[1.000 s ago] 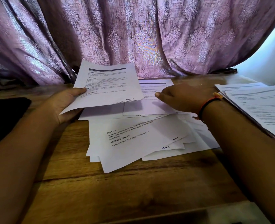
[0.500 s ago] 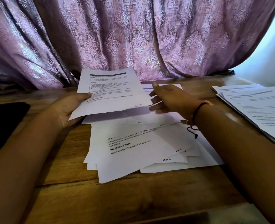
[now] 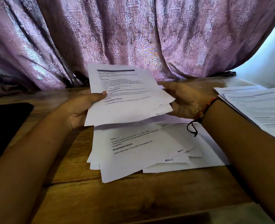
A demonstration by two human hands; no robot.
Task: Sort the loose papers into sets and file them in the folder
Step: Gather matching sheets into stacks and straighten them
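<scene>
Left hand (image 3: 78,109) pinches the light, likely floppy sheets (image 3: 128,101) edgewise near the table's (image 3: 133,199) far edge; right hand's (image 3: 190,101) grip opposite is hidden.

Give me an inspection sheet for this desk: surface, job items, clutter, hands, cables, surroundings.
Surface: wooden table, bare wood in front of the pile.
Job's things: held sheets raised over loose pile; neat stack at right.
Clutter: dark flat object at left, unidentified.
Grippers: left hand grips held sheets, thumb on top; right hand at their right edge, fingers hidden.
Cables: nothing seen.
Surroundings: purple curtain behind; pale wall at right.
</scene>
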